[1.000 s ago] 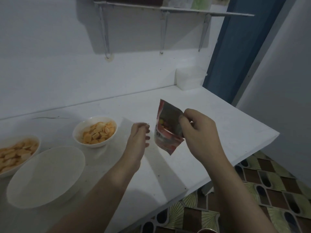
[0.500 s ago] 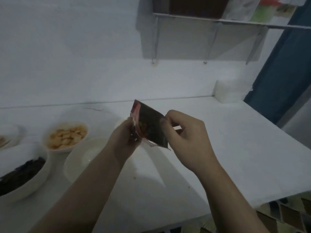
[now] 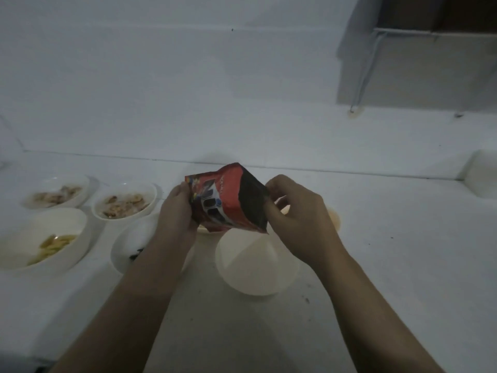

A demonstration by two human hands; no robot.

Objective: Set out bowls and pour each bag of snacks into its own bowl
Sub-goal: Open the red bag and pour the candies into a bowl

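Note:
A red and dark snack bag (image 3: 227, 199) is held up over the white counter between both hands. My left hand (image 3: 177, 208) grips its left edge and my right hand (image 3: 293, 214) pinches its right edge. Just below the bag stands a white bowl (image 3: 255, 267) with nothing visible in it. To its left a white bowl (image 3: 126, 249) with dark snacks is partly hidden by my left forearm. Further left are a bowl with yellow snacks (image 3: 43, 238) and two bowls with pale brown snacks (image 3: 125, 201), (image 3: 56, 193).
Another bowl (image 3: 333, 216) peeks out behind my right hand. A white box (image 3: 478, 173) sits at the back right against the wall. A wall shelf on metal brackets (image 3: 430, 33) hangs at the upper right. The counter's front edge (image 3: 27, 359) shows at the lower left.
My left hand, free a second ago, has taken the bag's left edge. The bag now shows its red front. The view has swung left, bringing more bowls into sight.

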